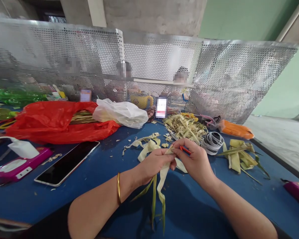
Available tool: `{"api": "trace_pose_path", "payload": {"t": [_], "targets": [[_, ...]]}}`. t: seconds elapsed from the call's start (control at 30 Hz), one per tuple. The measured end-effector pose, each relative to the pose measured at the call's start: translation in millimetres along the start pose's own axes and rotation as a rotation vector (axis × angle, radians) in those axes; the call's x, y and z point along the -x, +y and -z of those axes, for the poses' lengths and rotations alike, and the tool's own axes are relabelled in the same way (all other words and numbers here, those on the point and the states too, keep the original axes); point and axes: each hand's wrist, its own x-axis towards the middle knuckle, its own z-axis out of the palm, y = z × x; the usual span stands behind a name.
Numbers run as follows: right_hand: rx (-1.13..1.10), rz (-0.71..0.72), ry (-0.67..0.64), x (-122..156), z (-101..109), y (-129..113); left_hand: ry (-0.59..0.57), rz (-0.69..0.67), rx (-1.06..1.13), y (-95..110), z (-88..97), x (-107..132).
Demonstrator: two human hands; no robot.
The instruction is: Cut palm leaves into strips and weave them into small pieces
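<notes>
My left hand (153, 166), with a gold bangle at the wrist, is closed on pale yellow-green husk strips (161, 179). Their long ends hang below it over the blue table. Close against it, my right hand (195, 159) pinches the top of the same strips between thumb and finger. A thin red tool (185, 150) sticks out between the right fingers; its working end is hidden. Behind the hands lie loose husk pieces (149, 146) and a heap of shredded husk (185, 127). A roll of white-and-grey cord (212, 143) stands just beyond my right hand.
On the left are a black phone (68, 162), a purple power strip (22, 164), a red plastic bag (52, 119) and a white bag (122, 113). Husk leaves (241, 156) and an orange packet (235, 129) lie right. Perforated metal screens (161, 59) line the back; people sit behind.
</notes>
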Motion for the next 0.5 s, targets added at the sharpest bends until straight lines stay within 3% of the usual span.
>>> {"api": "trace_pose_path", "payload": {"t": [0.27, 0.5], "targets": [[0.184, 0.262, 0.115, -0.7, 5.3, -5.3, -0.061, 0.061, 0.259, -1.9, 5.6, 0.7], [0.238, 0.389, 0.190, -1.0, 3.4, -2.8, 0.016, 0.204, 0.517, -5.1, 9.8, -5.1]]}}
